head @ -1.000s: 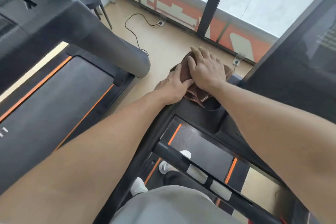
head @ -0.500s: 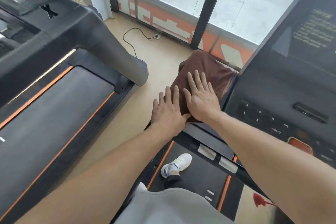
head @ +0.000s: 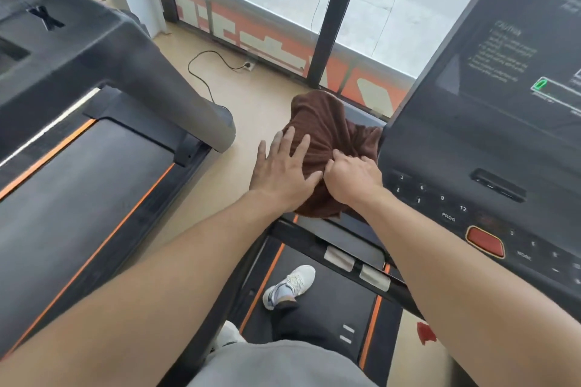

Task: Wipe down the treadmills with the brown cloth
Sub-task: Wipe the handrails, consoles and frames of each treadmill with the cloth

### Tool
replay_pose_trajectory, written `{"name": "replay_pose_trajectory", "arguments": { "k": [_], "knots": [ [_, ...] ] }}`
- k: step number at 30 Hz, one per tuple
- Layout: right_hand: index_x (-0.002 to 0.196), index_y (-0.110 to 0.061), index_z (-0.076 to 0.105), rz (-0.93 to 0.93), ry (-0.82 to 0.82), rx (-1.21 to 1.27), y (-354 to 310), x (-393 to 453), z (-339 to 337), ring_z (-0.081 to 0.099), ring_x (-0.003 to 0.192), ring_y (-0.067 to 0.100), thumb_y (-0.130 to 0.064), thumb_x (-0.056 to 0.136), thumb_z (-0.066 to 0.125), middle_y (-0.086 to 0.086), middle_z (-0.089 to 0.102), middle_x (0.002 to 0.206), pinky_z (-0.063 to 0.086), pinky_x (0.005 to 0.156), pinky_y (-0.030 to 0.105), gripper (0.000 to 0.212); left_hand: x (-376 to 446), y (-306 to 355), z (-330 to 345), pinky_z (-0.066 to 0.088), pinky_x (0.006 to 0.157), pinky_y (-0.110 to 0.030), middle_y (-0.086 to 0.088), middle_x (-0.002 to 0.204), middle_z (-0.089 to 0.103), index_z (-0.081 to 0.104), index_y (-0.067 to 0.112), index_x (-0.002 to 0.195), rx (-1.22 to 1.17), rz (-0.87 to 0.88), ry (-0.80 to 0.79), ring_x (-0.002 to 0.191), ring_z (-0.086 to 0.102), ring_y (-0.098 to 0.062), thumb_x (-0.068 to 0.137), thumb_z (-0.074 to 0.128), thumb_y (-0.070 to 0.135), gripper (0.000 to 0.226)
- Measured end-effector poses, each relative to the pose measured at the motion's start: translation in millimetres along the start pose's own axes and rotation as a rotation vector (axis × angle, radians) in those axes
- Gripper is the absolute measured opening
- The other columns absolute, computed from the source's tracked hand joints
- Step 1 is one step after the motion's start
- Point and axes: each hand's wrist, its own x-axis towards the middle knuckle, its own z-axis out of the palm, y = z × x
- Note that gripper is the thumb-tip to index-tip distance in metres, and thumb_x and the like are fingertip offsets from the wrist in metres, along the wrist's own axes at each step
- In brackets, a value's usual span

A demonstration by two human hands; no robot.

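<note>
The brown cloth (head: 323, 132) was bunched over the left handrail of the near treadmill (head: 490, 148), just beside the left edge of its console. The left hand (head: 283, 171) was laid flat on the cloth's left side, fingers straight and spread apart. The right hand (head: 353, 177) was set against the cloth's right side, its grip curled and a fold of fabric gathered and pinched under the fingers. The two hands were nearly touching at the thumbs. Number keys and a red button (head: 485, 240) were seen on the console to the right. A white shoe (head: 290, 286) was planted on the belt below. A second treadmill (head: 81, 173) was seen to the left, across a strip of floor.
</note>
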Motion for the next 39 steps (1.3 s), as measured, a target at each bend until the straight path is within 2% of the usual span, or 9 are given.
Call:
{"name": "replay_pose_trajectory", "arguments": {
  "k": [4,9,15,21,25,27,30,34,39],
  "knots": [
    [0.149,-0.011,0.045,-0.013,-0.140,0.009,2.5,28.4,-3.9,0.037,0.145,0.030,-0.022,0.103,0.023,0.011,0.036,0.159,0.020,0.120,0.046,0.053,16.2,-6.4,15.4,0.000,0.126,-0.054,-0.003,0.168,-0.025,-0.015,0.030,0.161,-0.055,0.005,-0.145,0.156,-0.019,-0.025,0.103,0.028,0.062,0.079],
    [0.119,-0.011,0.068,-0.076,0.013,0.080,4.5,22.6,-1.4,0.055,0.123,0.037,-0.018,0.102,0.031,0.010,0.061,0.133,0.037,0.105,0.043,0.042,26.8,-2.1,14.4,-0.004,0.127,-0.051,-0.004,0.166,-0.031,-0.018,0.028,0.160,-0.061,0.013,-0.167,0.155,-0.022,-0.029,0.104,0.029,0.058,0.079],
    [0.103,-0.025,0.074,0.017,-0.119,0.101,16.3,23.0,-26.6,0.066,0.099,0.031,-0.038,0.087,0.039,0.004,0.072,0.115,0.052,0.085,0.036,0.040,27.9,-2.1,12.6,-0.006,0.127,-0.051,-0.004,0.165,-0.034,-0.017,0.029,0.161,-0.059,0.035,-0.207,0.155,-0.024,-0.029,0.100,0.035,0.058,0.085],
    [0.142,-0.021,0.056,-0.080,-0.312,-0.379,-10.3,27.4,-21.9,0.045,0.140,0.033,-0.031,0.105,0.037,0.007,0.052,0.149,0.029,0.115,0.052,0.043,20.5,-5.0,15.6,-0.008,0.127,-0.049,-0.001,0.165,-0.034,-0.015,0.032,0.161,-0.043,0.051,-0.202,0.154,-0.027,-0.026,0.103,0.029,0.061,0.079],
    [0.159,0.003,0.001,0.006,-0.430,-0.312,-11.3,39.1,-17.2,0.005,0.155,0.041,-0.024,0.108,0.034,0.025,0.000,0.168,0.007,0.125,0.055,0.067,17.3,-4.7,21.0,-0.007,0.126,-0.051,-0.002,0.165,-0.033,-0.014,0.030,0.161,-0.001,0.066,-0.164,0.154,-0.027,-0.028,0.102,0.024,0.065,0.079],
    [0.158,0.004,-0.008,-0.010,-0.394,-0.207,-4.7,39.3,-15.7,0.001,0.156,0.038,-0.023,0.108,0.033,0.023,-0.005,0.168,0.001,0.126,0.050,0.070,19.7,-3.7,20.5,-0.006,0.126,-0.053,-0.004,0.165,-0.034,-0.014,0.030,0.161,0.018,0.056,-0.157,0.154,-0.026,-0.030,0.101,0.024,0.066,0.080],
    [0.162,-0.011,0.018,-0.132,-0.325,-0.048,13.9,29.1,-23.9,0.018,0.154,0.032,-0.012,0.102,0.038,0.011,0.016,0.169,0.010,0.125,0.040,0.063,18.5,1.3,20.5,-0.006,0.125,-0.056,-0.006,0.164,-0.035,-0.015,0.030,0.161,0.049,0.038,-0.163,0.153,-0.027,-0.033,0.100,0.026,0.068,0.083],
    [0.141,-0.021,0.061,-0.146,-0.264,-0.016,21.3,17.3,-42.9,0.055,0.128,0.032,-0.004,0.095,0.041,0.005,0.059,0.143,0.045,0.105,0.034,0.053,17.4,4.1,19.1,-0.006,0.125,-0.058,-0.007,0.164,-0.036,-0.016,0.030,0.161,0.078,0.033,-0.183,0.152,-0.028,-0.035,0.099,0.024,0.070,0.084],
    [0.125,-0.007,0.066,-0.118,-0.266,-0.157,8.9,17.4,-44.7,0.064,0.107,0.033,-0.016,0.100,0.043,0.009,0.066,0.114,0.054,0.098,0.045,0.035,11.5,1.1,17.3,-0.007,0.125,-0.055,-0.005,0.164,-0.035,-0.015,0.032,0.161,0.063,0.053,-0.194,0.153,-0.028,-0.032,0.099,0.026,0.070,0.083]
  ]
}}
